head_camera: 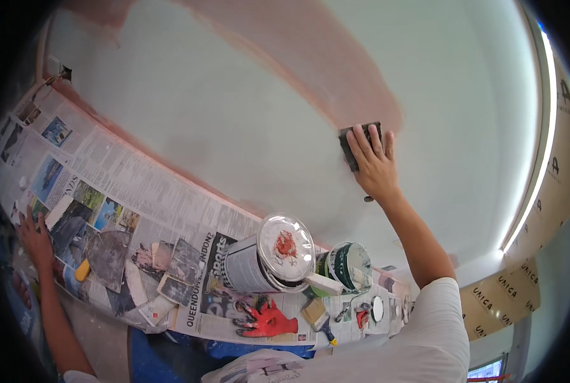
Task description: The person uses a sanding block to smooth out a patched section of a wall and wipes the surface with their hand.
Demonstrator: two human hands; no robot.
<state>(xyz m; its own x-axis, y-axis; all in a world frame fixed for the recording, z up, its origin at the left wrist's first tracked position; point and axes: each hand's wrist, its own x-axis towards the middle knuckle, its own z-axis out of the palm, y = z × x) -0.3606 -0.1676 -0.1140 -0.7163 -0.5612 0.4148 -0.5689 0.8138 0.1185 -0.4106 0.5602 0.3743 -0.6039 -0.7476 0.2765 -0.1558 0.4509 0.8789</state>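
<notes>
My right hand (375, 167) presses a dark sanding pad (348, 149) flat against the pale wall (246, 124), fingers spread over it. A broad pinkish filler band (332, 57) runs down the wall to the pad. At far left, my left hand (33, 237) rests with fingers apart at the edge of the newspaper sheets (136, 191), holding nothing. Near it lie several filling blades (109, 258), a yellow handle (82, 270) and worn sanding sheets (184, 263), all smeared with filler.
A lidded paint bucket (246, 265) and a smaller green tub (344, 268) stand against the wall. In front lie a red work glove (270, 321) and a paintbrush (316, 313). Wires stick out of a wall opening (66, 73); a lit strip (538, 158) runs at right.
</notes>
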